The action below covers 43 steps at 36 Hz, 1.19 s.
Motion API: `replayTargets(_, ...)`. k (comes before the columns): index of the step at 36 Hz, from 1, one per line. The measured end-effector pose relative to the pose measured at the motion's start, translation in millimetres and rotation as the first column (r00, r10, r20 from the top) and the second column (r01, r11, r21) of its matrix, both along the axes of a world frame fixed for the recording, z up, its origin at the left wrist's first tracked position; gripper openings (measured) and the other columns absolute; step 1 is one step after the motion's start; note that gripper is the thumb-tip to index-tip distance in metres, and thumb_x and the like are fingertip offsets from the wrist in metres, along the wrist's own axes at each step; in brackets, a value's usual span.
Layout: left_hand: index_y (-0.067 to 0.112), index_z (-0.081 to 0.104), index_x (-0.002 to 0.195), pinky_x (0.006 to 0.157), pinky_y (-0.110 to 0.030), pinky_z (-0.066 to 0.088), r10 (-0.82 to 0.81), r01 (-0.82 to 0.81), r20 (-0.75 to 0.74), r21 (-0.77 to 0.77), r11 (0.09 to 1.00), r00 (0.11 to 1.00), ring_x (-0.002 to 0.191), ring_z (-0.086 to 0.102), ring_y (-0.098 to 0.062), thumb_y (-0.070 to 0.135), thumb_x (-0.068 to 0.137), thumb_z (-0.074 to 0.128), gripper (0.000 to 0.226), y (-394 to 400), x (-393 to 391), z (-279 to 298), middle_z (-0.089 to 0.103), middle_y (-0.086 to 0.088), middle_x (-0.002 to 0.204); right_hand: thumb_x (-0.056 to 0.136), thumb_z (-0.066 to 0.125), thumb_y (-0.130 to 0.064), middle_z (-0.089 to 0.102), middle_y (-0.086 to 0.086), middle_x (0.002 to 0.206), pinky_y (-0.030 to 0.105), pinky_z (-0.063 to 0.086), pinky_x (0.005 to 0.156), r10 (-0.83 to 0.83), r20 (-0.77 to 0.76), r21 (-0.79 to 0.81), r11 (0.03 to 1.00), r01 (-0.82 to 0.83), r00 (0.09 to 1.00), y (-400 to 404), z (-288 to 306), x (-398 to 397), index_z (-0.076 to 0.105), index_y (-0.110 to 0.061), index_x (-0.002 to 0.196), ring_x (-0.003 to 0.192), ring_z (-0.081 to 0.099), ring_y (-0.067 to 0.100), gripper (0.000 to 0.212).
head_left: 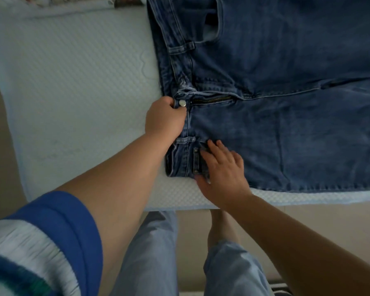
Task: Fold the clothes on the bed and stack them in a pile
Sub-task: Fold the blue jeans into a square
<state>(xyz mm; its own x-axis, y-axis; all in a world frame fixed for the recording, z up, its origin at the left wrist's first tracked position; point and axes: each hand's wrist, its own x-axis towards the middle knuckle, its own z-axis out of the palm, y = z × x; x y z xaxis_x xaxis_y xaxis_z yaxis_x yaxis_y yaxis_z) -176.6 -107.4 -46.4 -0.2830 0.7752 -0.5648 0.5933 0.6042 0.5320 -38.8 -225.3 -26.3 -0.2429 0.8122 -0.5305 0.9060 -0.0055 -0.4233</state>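
A pair of dark blue jeans [276,86] lies spread flat on the white bed [77,86], waistband to the left, legs running off the right edge of view. Its fly is unzipped and the metal button shows. My left hand [163,118] grips the waistband right beside that button. My right hand [221,167] lies with fingers spread and fairly straight on the near hip, over the front pocket rivets, pressing the denim down near the bed's front edge.
The textured white mattress cover stretches bare to the left of the jeans. A patterned fabric [90,0] peeks in at the top edge. My legs in light blue trousers [150,253] stand against the bed's front edge on a beige floor.
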Motion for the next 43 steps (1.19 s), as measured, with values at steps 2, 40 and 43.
replayTargets(2,0.018,0.054,0.073,0.047,-0.025,0.033,-0.011,0.011,0.013,-0.001,1.000,1.000,0.055,0.048,-0.007,0.028,0.079,0.062,0.014,-1,1,3,0.053,0.007,0.063,0.081,0.062,-0.025,0.057,0.010,0.126,0.042,0.029,0.097,-0.138,-0.072,0.196,0.969,0.150,0.988,15,11,1,0.063,-0.010,0.115,0.119,0.049,0.031,0.037)
replayTargets(40,0.007,0.063,0.112,0.098,-0.046,0.046,0.460,-0.308,0.883,-0.414,0.857,0.095,0.108,0.061,-0.034,0.039,0.090,0.049,0.041,103,9,31,0.065,-0.017,0.116,0.083,0.054,-0.010,0.052,-0.008,0.096,0.011,0.036,0.081,-0.358,-0.554,0.280,0.769,0.574,0.751,139,24,-17,0.057,-0.009,0.092,0.093,0.049,0.010,0.010)
replayTargets(43,0.002,0.065,0.103,0.090,-0.050,0.051,0.459,-0.296,0.886,-0.422,0.857,0.067,0.094,0.065,-0.035,0.034,0.091,0.049,0.038,119,23,32,0.068,-0.021,0.103,0.082,0.055,-0.007,0.056,-0.003,0.103,0.018,0.036,0.090,-0.365,-0.538,0.270,0.779,0.565,0.760,140,23,-20,0.058,-0.005,0.092,0.104,0.051,0.015,0.011)
